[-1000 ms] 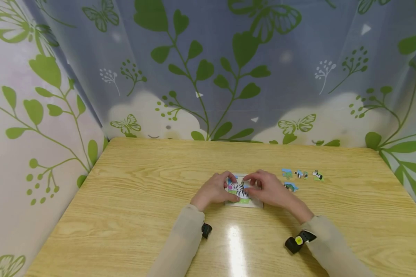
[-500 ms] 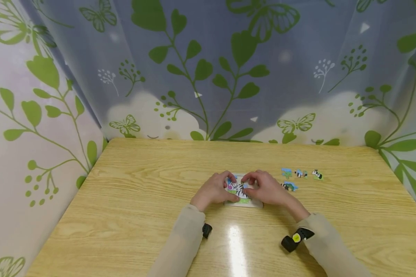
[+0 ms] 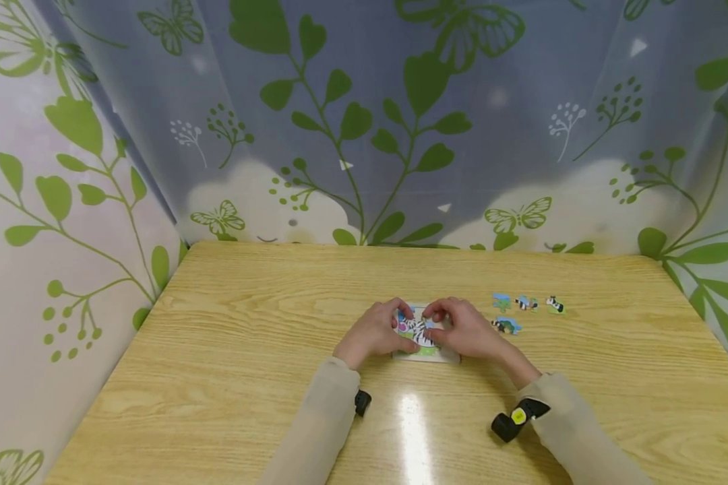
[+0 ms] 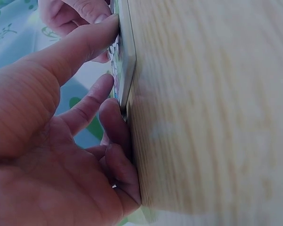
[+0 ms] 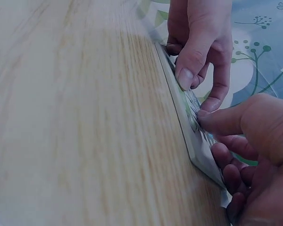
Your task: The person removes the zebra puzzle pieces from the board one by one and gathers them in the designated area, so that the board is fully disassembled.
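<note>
A small jigsaw puzzle board [image 3: 427,357] with a zebra picture and a pale border lies on the table. My left hand [image 3: 376,331] holds its left side, thumb pressing near the front and index finger near the back. In the left wrist view, the other fingers of my left hand [image 4: 61,141] curl against the board's edge. My right hand [image 3: 467,330] reaches over the board's right part. Its thumb and index finger pinch a zebra-striped puzzle piece [image 3: 428,324] with some blue, close over the board. In the right wrist view the piece is mostly hidden by my fingertips.
Loose puzzle pieces lie right of the board: a blue-green one [image 3: 501,302], a black-and-white one with blue [image 3: 526,304], a cow piece [image 3: 555,305] and a blue-green one with an animal [image 3: 508,326]. A patterned curtain [image 3: 364,135] hangs behind the wooden table [image 3: 249,303].
My right hand and wrist have shifted slightly left, with thumb and index finger still over the same part of the board. The left hand stays in place.
</note>
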Available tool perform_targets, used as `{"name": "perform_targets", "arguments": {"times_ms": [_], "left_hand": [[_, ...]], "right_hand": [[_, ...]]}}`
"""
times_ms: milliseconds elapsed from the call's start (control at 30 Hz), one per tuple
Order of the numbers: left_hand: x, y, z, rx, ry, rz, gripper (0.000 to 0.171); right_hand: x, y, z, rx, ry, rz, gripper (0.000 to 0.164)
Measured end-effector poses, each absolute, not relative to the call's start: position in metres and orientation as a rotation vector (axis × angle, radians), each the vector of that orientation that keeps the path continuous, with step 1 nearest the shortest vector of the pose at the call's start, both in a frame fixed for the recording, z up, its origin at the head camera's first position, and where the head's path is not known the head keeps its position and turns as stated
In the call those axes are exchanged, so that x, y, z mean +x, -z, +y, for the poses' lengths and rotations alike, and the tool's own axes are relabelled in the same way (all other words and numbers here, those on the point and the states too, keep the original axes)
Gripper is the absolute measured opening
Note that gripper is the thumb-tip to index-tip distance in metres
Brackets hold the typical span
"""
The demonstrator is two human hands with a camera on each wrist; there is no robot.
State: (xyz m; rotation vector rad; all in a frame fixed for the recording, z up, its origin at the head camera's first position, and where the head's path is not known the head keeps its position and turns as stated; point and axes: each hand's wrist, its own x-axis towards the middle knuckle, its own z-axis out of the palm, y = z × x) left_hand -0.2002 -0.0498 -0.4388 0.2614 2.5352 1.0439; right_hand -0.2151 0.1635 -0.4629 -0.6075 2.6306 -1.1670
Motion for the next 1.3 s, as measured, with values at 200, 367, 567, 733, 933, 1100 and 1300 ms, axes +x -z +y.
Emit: {"name": "perform_targets", "arguments": {"times_ms": [200, 367, 567, 733, 933, 1100, 1300], "left_hand": [[-0.201, 0.439, -0.049, 0.244, -1.028, 2.533, 0.047], [-0.201, 0.438, -0.049, 0.238, -1.018, 2.536, 0.047], [-0.2, 0.439, -0.05, 0.242, -1.022, 2.537, 0.047], [-0.2, 0.44, -0.051, 0.258, -1.018, 2.541, 0.047], [-0.202, 0.441, -0.054, 0.323, -1.058, 2.508, 0.048], [-0.207, 0.445, -0.063, 0.397, -1.14, 2.405, 0.046], [-0.209, 0.446, -0.069, 0.426, -1.198, 2.339, 0.046]], "right_hand": [[-0.214, 0.464, 0.164, -0.542, 1.316, 2.526, 0.027], [-0.213, 0.467, 0.167, -0.547, 1.395, 2.522, 0.021], [-0.212, 0.465, 0.175, -0.45, 1.512, 2.483, 0.019], [-0.208, 0.456, 0.19, -0.408, 1.564, 2.491, 0.023], [-0.201, 0.449, 0.218, -0.398, 1.591, 2.532, 0.024], [-0.194, 0.447, 0.243, -0.376, 1.601, 2.584, 0.025], [-0.186, 0.447, 0.27, -0.342, 1.557, 2.669, 0.027]]}}
